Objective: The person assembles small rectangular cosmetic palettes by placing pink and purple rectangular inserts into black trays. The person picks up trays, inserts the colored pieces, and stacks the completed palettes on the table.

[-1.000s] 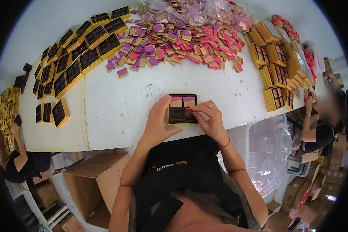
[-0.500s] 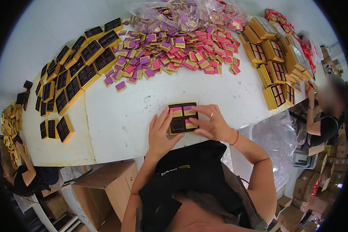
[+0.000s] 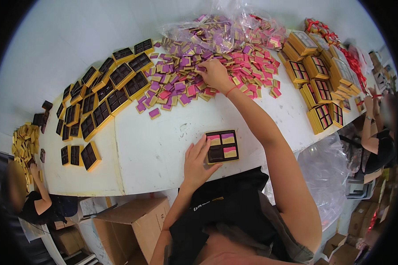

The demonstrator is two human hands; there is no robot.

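Note:
On the table in front of me lies a gold-edged box (image 3: 222, 146) with a dark four-compartment insert. Small wrapped pieces, two pink-and-gold and one purple-and-gold, sit in three compartments; the near left one shows bare dark lining. My left hand (image 3: 196, 164) grips the box's left side, fingers along the far left corner and thumb at the near edge. My right hand (image 3: 216, 76) is stretched out over the heap of wrapped pieces (image 3: 181, 87), its fingers pinched at a purple-and-gold piece (image 3: 200, 68).
Gold boxes with dark inserts (image 3: 118, 100) stand in rows at the left. Filled boxes (image 3: 320, 90) are stacked at the right. Clear plastic bags (image 3: 221, 35) lie behind the heap. A cardboard carton (image 3: 139, 221) is below the table edge. Other people work at both sides.
My right hand has left the box and reached forward to the purple part of the heap. My left hand has stayed at the box's left side. The whole view has shifted slightly.

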